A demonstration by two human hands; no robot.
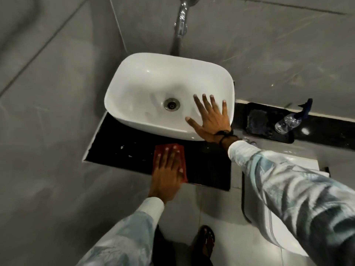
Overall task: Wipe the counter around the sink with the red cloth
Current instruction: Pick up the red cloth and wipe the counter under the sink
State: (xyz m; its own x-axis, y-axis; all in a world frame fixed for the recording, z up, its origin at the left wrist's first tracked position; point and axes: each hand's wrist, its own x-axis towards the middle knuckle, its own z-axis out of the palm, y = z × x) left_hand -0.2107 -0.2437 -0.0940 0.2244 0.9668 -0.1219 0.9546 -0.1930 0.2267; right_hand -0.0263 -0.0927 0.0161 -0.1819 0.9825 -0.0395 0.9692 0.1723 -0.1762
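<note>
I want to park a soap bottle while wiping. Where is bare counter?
Bare black counter lies between the red cloth under the left hand and the counter's right edge. Left of the cloth, droplets dot it. Right of the white basin, the black tray and clear spray bottle crowd the ledge.

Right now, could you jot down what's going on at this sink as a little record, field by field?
place: black counter under a white sink
left hand: flat on the red cloth, pressing it on the counter in front of the sink
right hand: spread open on the sink's near right rim, holding nothing
tap: on the wall above the sink
off to the right: clear bottle lying on a dark tray
</note>
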